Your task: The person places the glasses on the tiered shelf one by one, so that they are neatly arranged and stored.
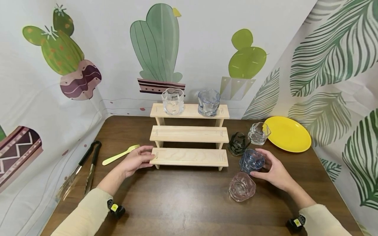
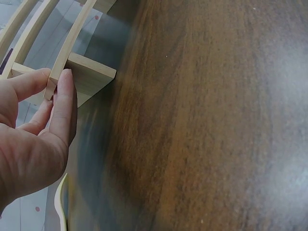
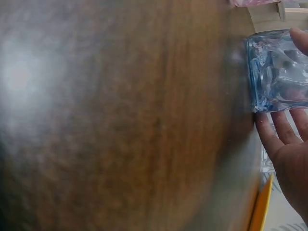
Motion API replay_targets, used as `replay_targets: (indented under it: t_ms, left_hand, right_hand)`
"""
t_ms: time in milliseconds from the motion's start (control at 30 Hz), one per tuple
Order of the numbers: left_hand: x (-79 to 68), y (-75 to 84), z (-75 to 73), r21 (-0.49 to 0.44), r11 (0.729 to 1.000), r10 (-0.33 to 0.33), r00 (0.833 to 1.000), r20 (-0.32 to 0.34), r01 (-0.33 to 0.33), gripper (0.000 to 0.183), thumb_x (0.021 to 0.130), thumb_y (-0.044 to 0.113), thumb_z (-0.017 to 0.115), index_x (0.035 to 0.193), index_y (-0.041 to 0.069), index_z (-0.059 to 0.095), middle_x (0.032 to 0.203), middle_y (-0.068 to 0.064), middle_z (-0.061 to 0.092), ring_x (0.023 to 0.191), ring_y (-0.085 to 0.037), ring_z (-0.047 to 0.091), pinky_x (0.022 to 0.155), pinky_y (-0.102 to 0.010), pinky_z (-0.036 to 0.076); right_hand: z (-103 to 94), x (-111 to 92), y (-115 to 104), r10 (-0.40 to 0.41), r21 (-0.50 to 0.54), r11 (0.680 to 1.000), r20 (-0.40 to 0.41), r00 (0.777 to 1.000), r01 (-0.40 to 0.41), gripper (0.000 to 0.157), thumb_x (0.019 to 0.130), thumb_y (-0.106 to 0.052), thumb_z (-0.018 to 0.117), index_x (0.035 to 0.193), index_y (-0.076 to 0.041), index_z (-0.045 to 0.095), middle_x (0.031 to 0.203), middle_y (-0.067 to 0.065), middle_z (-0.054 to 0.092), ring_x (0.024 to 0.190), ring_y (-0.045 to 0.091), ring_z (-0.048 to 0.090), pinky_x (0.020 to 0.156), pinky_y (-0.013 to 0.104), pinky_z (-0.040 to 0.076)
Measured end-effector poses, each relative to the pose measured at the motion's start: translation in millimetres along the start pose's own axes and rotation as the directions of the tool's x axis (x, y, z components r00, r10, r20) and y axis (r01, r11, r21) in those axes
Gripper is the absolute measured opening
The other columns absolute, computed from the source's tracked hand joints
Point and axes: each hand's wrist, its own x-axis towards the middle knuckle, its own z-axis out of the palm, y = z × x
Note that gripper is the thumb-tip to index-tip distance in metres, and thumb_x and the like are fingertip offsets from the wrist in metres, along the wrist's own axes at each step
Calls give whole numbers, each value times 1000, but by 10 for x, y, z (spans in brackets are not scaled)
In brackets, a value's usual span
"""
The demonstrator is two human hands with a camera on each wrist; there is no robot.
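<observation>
A three-step wooden stand (image 1: 189, 157) is at the table's middle. My left hand (image 1: 137, 161) pinches the left end of its lowest step, thumb on one face and fingers on the other in the left wrist view. On the right, my right hand (image 1: 273, 170) holds a blue glass (image 1: 252, 160) between thumb and fingers; the right wrist view shows the fingertips (image 3: 262, 118) against its side. Around it stand a pink glass (image 1: 242, 187), a dark grey glass (image 1: 238, 144) and a clear glass (image 1: 259, 133). The top step bears another clear glass (image 1: 173, 102) and a pale blue glass (image 1: 208, 103).
A yellow plate (image 1: 287, 134) lies at the back right, close behind the clear glass. To the left are a yellow-green fork (image 1: 120, 155) and metal tongs with black handles (image 1: 94, 157). Printed cloth (image 1: 203, 42) hangs behind the brown table (image 1: 183, 203).
</observation>
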Motion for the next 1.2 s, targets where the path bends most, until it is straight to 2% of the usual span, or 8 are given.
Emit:
replay_targets:
  t_ms: [167,567,833,1067,1200]
  left_hand:
    - [-9,10,16,-2,1000,-6,1000,-5,6,64,99,7,70,152,-6,38,121,-18,63,97,-23,69,86,-36,61]
    - [-15,22,7,2,1000,-2,1000,5,2,64,100,7,69,153,-7,36,122,-19,63,97,-22,69,86,-36,61]
    - [-10,19,13,3,1000,-11,1000,-4,11,64,98,7,70,152,-5,39,123,-19,63,98,-24,69,86,-38,61]
    - [-4,15,-5,11,1000,-10,1000,2,10,66,98,8,71,153,-6,37,121,-18,63,98,-23,69,86,-37,61]
    - [-3,30,0,5,1000,-18,1000,-9,18,64,98,7,70,153,-5,38,121,-19,62,97,-23,69,86,-38,61]
  right_hand:
    - [18,-13,18,12,2,1000,-20,1000,-12,83,77,-8,93,147,-7,48,133,20,61,112,15,65,91,14,52]
    - [12,-25,-12,-10,-26,1000,-50,999,8,79,74,-8,95,142,-7,55,126,19,67,108,12,67,87,15,54]
    - [-65,-31,-23,-17,-12,1000,-70,997,16,79,71,-3,96,139,-7,57,123,20,68,105,14,69,86,16,56]
    - [-232,30,-211,-38,-54,998,-78,996,34,78,71,-2,96,139,-6,58,122,20,68,108,8,65,87,14,53]
    - [-312,94,-341,-58,-35,998,-87,995,55,78,70,4,95,138,-2,58,120,21,68,105,9,67,86,15,55]
